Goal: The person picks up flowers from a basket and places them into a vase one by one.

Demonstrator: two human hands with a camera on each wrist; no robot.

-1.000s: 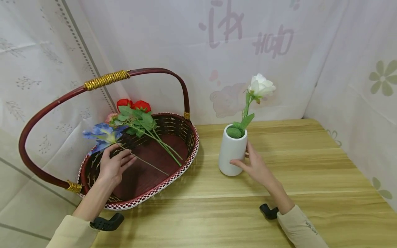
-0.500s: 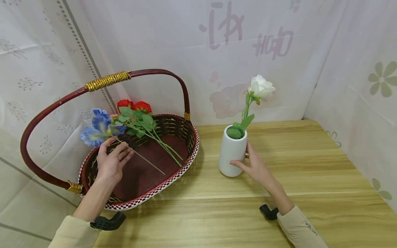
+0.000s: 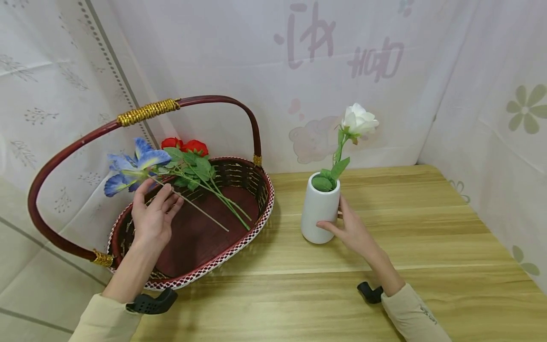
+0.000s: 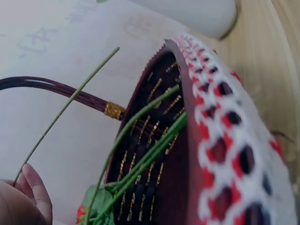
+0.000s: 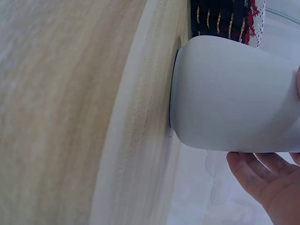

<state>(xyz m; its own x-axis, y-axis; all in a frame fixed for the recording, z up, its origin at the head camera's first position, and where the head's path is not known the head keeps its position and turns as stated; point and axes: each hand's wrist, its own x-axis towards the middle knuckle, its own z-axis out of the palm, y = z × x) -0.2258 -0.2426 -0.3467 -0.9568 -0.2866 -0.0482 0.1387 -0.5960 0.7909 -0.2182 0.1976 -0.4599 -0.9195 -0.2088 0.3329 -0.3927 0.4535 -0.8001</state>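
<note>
The thin green-grey stem (image 4: 70, 101) of the blue artificial flower with ruffled petals (image 3: 138, 164), left of centre in the head view, is pinched just below the bloom between thumb and fingers of the left hand (image 3: 150, 221). That pinch should be firm enough to stop the bloom rolling, and the bare stem end is best raised clear of the green-stemmed red roses (image 3: 195, 146) and the woven dark-red basket (image 3: 192, 249) before any sideways move. The smooth white tapered vase (image 3: 319, 213), right of centre, is held by the right hand (image 3: 352, 232), thumb in front and fingers behind; a light, steady grip should do.

The petals are seen to be blue, paling to yellow-white at the throat; the stem appears straight, leafless and probably stiff.
</note>
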